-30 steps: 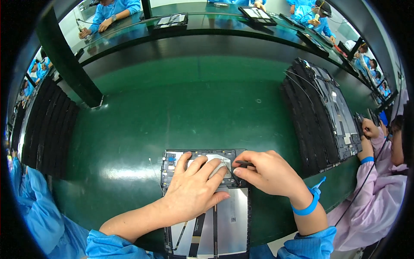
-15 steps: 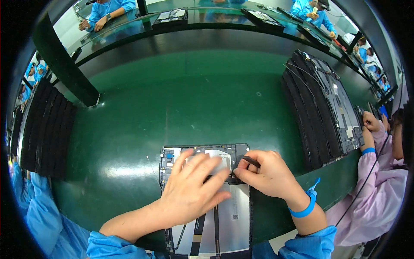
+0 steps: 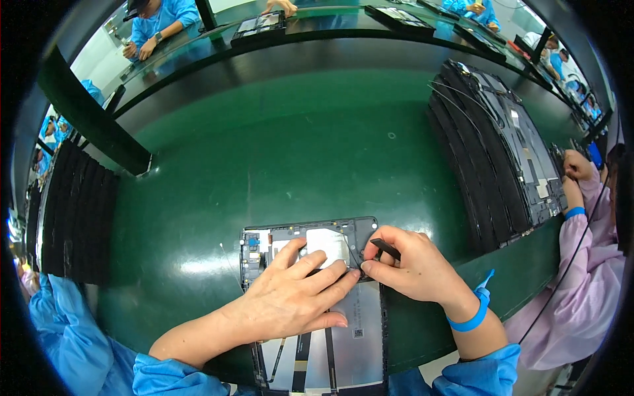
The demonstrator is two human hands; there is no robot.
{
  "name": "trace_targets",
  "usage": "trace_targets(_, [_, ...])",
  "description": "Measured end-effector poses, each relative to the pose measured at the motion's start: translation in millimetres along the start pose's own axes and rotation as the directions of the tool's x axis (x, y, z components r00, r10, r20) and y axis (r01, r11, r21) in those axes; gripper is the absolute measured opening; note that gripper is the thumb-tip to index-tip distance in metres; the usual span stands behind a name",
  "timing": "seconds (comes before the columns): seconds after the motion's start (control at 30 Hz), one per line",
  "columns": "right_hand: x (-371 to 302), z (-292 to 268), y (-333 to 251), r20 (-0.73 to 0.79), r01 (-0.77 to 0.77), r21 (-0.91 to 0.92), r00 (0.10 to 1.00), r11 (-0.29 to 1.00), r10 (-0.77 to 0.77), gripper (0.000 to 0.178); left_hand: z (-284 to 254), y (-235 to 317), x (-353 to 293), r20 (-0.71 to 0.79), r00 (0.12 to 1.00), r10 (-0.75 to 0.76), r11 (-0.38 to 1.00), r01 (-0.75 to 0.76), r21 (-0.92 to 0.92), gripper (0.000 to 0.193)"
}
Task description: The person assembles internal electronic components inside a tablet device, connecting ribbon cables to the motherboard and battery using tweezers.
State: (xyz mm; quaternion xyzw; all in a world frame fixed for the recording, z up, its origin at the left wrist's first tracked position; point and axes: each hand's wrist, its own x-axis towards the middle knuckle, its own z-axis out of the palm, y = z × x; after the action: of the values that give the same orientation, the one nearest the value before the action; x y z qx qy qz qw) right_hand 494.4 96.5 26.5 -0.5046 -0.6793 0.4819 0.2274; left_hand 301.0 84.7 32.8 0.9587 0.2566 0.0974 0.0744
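An opened tablet (image 3: pixel 360 303) lies in front of me at the table's near edge, its silvery inner plate and dark ribbon cables bared. My left hand (image 3: pixel 290 294) rests palm down across its middle with fingers apart, the fingertips on the upper part near a white panel (image 3: pixel 323 245). At the tablet's upper right, my right hand (image 3: pixel 413 270) grips a short black stick-like tool (image 3: pixel 385 249). Its thumb and forefinger close near the frame, beside my left fingertips; what they touch there is hidden. A thin cable (image 3: pixel 230 264) sticks out past the tablet's left edge.
Stacked black trays (image 3: pixel 475 165) stand at the right, an opened tablet (image 3: pixel 522 152) on top with loose thin wires. Another tray stack (image 3: pixel 76 214) is at the left, near a dark post (image 3: pixel 99 119). A co-worker's pink sleeve (image 3: pixel 561 297) is close on the right.
My left hand has settled lower onto the tablet, its fingertips coming close to my right hand and uncovering the white panel. My right hand keeps its grip. The view has shifted slightly.
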Motion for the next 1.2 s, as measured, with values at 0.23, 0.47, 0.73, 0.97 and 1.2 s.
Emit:
trace_targets(0.23, [-1, -3, -2, 0.040, 0.011, 0.050, 0.999, 0.999, -0.013, 0.017, -8, 3, 3, 0.099, 0.995, 0.001, 0.992, -0.013, 0.126, 0.054])
trace_targets(0.47, [2, -4, -1, 0.047, 0.104, -0.034, 0.994, 0.994, -0.103, 0.023, -5, 3, 1, 0.078, 0.995, 0.065, 0.979, -0.079, 0.189, 0.054])
trace_targets(0.73, [14, -10, -18, 0.112, -0.075, -0.158, 0.989, 0.985, 0.093, 0.026, -5, 7, -2, 0.024, 0.999, 0.040, 0.966, -0.045, 0.255, 0.053])
trace_targets(0.97, [23, -10, -19, 0.158, -0.103, -0.191, 0.978, 0.976, 0.134, 0.027, -1, 4, -5, -0.007, 1.000, -0.028, 0.989, 0.029, 0.146, 0.054])
trace_targets(1.2, [18, -14, -20, 0.220, -0.101, -0.143, 0.967, 0.985, 0.131, 0.027, 2, 5, -7, -0.036, 0.999, -0.009, 0.985, 0.015, 0.172, 0.053])
